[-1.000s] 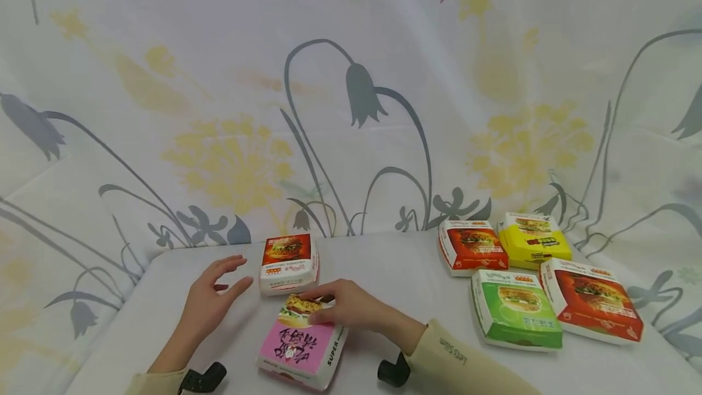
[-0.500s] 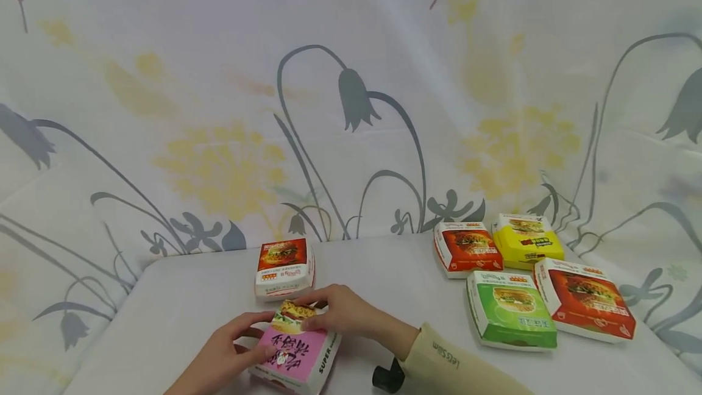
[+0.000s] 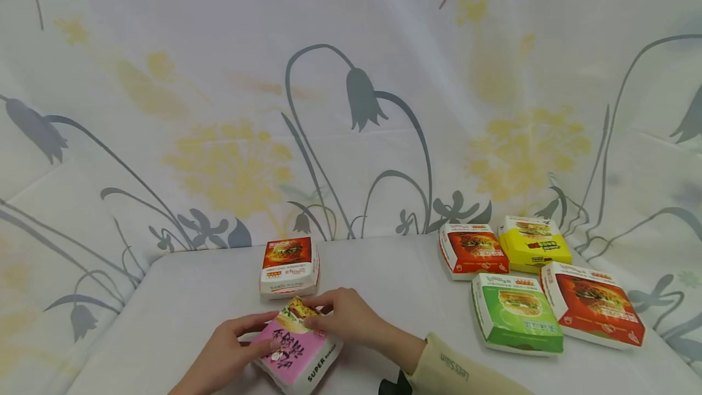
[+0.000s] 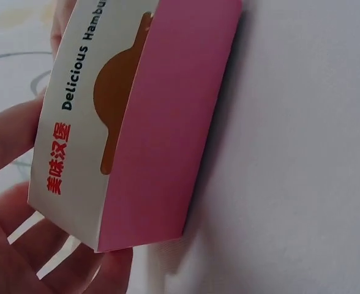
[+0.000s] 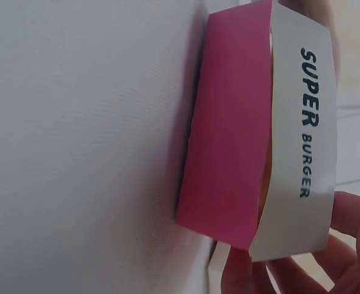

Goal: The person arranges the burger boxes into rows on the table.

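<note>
A pink burger box (image 3: 293, 349) with a white rim and dark lettering lies near the front of the table in the head view. My left hand (image 3: 227, 343) grips its left side, thumb on the lid and fingers around the far-left corner. At the far-right corner, my right hand (image 3: 351, 319) holds the box with the thumb on top. The left wrist view shows the white side (image 4: 76, 110) with a brown tab above the pink base (image 4: 168, 122). In the right wrist view, "SUPER BURGER" runs along the white side (image 5: 302, 110), with a narrow gap above the pink base.
Just behind the pink box stands a red and white burger box (image 3: 289, 267). To the right are a smaller red box (image 3: 474, 250), a yellow box (image 3: 534, 242), a green box (image 3: 517, 313) and a larger red box (image 3: 592, 303). A floral curtain (image 3: 351, 139) hangs behind the table.
My left hand has come in from the left and taken hold of the pink box. The box has turned slightly clockwise; the right hand has kept its hold. The other boxes stay put.
</note>
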Demonstrator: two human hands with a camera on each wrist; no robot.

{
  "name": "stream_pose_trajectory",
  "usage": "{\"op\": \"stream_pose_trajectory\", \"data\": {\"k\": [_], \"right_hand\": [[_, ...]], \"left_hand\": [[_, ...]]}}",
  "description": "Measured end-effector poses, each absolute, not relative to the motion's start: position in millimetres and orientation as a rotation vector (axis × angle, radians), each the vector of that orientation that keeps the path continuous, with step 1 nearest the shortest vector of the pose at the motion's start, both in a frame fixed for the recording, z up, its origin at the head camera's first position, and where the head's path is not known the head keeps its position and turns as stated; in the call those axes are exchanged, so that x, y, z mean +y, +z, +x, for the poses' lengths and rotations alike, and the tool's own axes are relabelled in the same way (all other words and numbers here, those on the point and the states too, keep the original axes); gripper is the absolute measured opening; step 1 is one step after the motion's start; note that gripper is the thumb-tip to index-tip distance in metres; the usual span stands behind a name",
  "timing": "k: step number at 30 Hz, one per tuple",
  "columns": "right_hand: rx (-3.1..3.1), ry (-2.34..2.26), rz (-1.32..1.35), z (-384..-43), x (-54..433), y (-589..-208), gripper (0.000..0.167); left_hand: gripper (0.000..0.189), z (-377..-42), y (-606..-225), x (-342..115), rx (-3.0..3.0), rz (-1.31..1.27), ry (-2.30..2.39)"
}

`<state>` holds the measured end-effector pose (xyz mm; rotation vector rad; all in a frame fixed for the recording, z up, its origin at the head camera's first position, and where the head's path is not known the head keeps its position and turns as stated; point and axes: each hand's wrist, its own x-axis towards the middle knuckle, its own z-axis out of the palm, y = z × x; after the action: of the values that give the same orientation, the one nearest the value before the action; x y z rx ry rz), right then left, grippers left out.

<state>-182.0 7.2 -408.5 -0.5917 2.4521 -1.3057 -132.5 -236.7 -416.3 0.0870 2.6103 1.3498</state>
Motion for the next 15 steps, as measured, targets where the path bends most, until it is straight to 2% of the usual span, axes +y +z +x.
{"op": "stream_pose_trajectory", "data": {"k": [9, 15], "right_hand": [[2.442, -1.303, -0.646, -182, 19, -403, 0.027], [2.342, -1.376, -0.685, -190, 17, -408, 0.035]], "left_hand": [[0.050, -144, -414, -250, 2.439, 0.319, 1.366], [0.046, -153, -410, -249, 2.387, 0.475, 1.361]]}}
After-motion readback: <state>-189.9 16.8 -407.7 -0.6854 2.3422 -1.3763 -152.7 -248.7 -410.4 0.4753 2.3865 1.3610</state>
